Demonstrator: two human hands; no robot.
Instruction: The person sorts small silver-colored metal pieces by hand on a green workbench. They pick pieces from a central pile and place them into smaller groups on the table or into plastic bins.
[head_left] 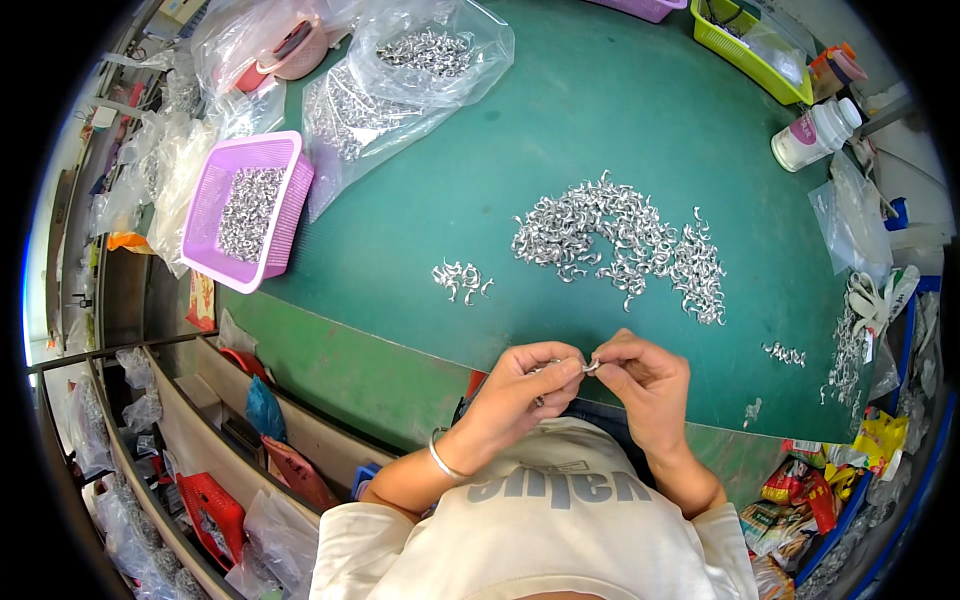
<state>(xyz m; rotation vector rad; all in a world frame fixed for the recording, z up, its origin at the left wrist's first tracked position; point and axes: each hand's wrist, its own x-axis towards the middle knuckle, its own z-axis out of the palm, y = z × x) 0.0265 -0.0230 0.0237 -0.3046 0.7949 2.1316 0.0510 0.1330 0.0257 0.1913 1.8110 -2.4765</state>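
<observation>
Both my hands meet at the near edge of the green table (400, 230). Pinched in my left hand (530, 385) is a small curved silver metal piece (590, 367), with more silver showing under its curled fingers. The fingertips of my right hand (645, 380) close on the other end of that same piece. Beyond the hands lies a large loose pile of such curved pieces (620, 235). A smaller cluster (462, 281) is to its left, and a short row of pieces (784, 354) sits to the right.
A purple basket (292, 215) holding many pieces stands at the left, beside clear plastic bags (345, 110) of them. At the far right are a white bottle (815, 135) and a green basket (745, 50). White gloves (880, 300) lie by the right edge.
</observation>
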